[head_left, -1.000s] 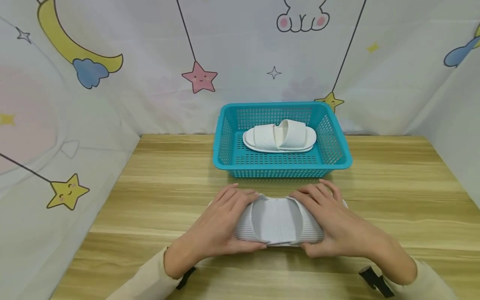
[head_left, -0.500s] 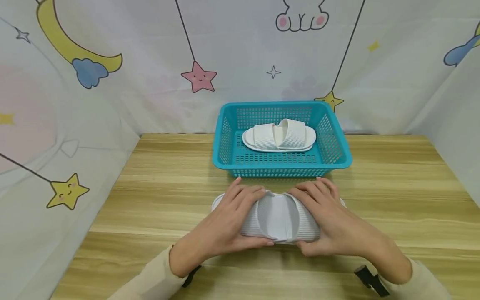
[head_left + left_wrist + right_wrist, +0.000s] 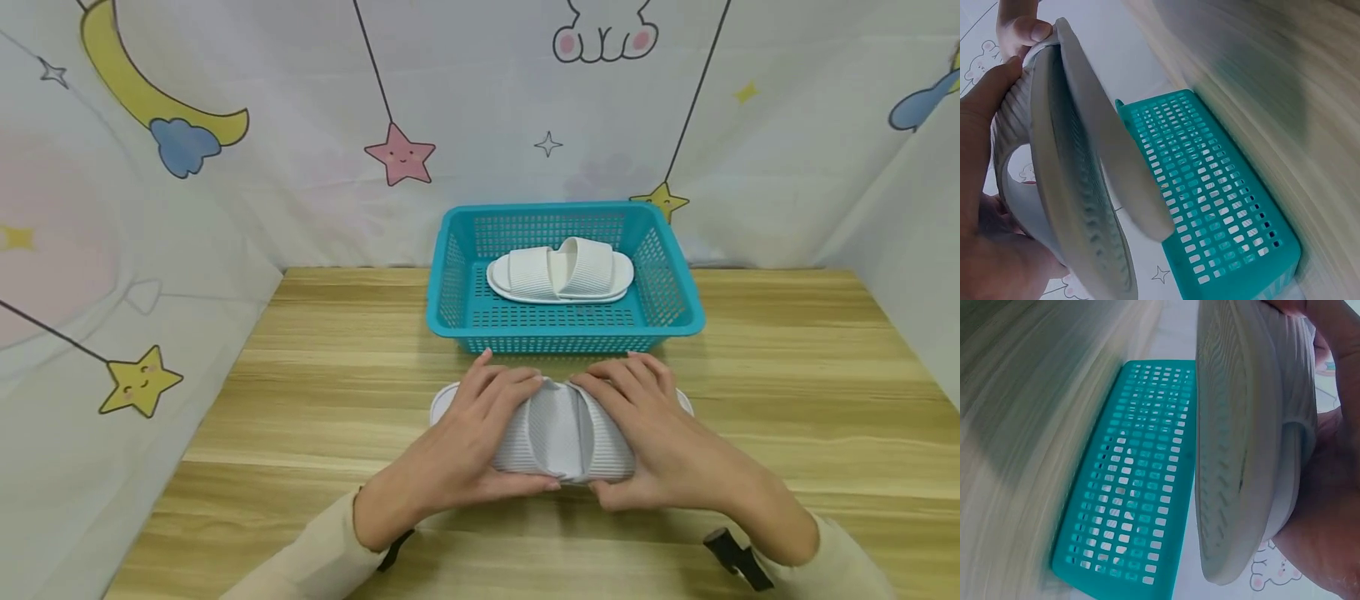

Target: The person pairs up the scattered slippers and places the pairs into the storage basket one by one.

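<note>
In the head view, my left hand [image 3: 468,442] grips a white ribbed slipper [image 3: 517,443] over its strap, thumb at the near side. My right hand [image 3: 667,450] holds a second white slipper [image 3: 611,446] the same way. The two straps face each other with a narrow opening between them, and the slippers overlap in the middle. Their rounded ends stick out beyond my hands. The left wrist view shows the soles [image 3: 1079,175] raised off the table, one edge crossing the other. Below my right palm, a pale textured sole [image 3: 1225,462] appears in the right wrist view.
A teal perforated basket [image 3: 562,343] stands just behind my hands on the wooden table [image 3: 315,375]. Inside it lie white slippers [image 3: 531,275] nested end to end. A cartoon-printed cloth [image 3: 480,83] hangs behind and at the sides.
My left hand has shifted rightward and slightly away from me, with its slipper; my right hand has moved a little left. The opening between the straps has narrowed. The basket stays put.
</note>
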`<state>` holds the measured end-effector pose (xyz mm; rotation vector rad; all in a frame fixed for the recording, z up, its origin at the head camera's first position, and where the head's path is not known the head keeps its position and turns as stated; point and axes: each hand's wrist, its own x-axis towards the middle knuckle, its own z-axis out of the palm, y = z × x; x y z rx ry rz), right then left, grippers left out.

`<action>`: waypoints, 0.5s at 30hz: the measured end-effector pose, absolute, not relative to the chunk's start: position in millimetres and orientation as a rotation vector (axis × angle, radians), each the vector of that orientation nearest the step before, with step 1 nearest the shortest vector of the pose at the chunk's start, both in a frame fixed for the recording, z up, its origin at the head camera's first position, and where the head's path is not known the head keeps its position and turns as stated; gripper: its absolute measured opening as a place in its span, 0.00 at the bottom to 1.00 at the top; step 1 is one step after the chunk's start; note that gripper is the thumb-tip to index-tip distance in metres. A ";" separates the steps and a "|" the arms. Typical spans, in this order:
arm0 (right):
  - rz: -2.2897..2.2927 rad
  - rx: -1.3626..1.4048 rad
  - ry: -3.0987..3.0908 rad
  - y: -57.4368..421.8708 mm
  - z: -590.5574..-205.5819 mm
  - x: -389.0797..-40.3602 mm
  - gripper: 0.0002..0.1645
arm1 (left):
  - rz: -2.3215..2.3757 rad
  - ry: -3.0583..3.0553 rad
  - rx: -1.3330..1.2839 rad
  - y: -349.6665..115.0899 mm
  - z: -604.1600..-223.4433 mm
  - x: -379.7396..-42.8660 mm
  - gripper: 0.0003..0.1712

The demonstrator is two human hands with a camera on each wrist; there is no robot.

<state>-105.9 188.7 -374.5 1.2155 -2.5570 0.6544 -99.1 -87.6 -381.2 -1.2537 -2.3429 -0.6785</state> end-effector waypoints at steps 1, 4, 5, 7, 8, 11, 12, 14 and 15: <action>0.657 1.216 -2.558 189.3 -374.8 -105.8 0.58 | -0.680 -2.342 -1.256 -87.3 -381.4 -99.1 0.59; 0.662 1.219 -2.557 190.0 -375.9 -105.8 0.59 | -0.683 -2.340 -1.255 -86.1 -381.5 -99.0 0.59; 0.659 1.221 -2.556 189.7 -376.1 -105.9 0.59 | -0.680 -2.339 -1.253 -85.6 -381.4 -99.2 0.59; 0.658 1.223 -2.559 189.7 -376.2 -106.4 0.59 | -0.676 -2.339 -1.254 -84.6 -380.9 -99.4 0.59; 0.660 1.226 -2.561 189.6 -376.3 -106.6 0.59 | -0.673 -2.340 -1.254 -84.2 -380.6 -99.4 0.58; 0.675 1.234 -2.566 189.9 -376.7 -107.0 0.60 | -0.670 -2.344 -1.253 -83.9 -380.0 -98.8 0.58; 0.682 1.234 -2.567 190.3 -376.9 -107.3 0.61 | -0.673 -2.347 -1.253 -84.0 -379.7 -98.4 0.57; 0.691 1.233 -2.567 190.6 -377.4 -107.4 0.62 | -0.682 -2.354 -1.247 -84.4 -379.0 -98.4 0.58; 0.694 1.230 -2.566 190.8 -377.4 -107.7 0.62 | -0.691 -2.360 -1.245 -84.7 -378.6 -98.5 0.58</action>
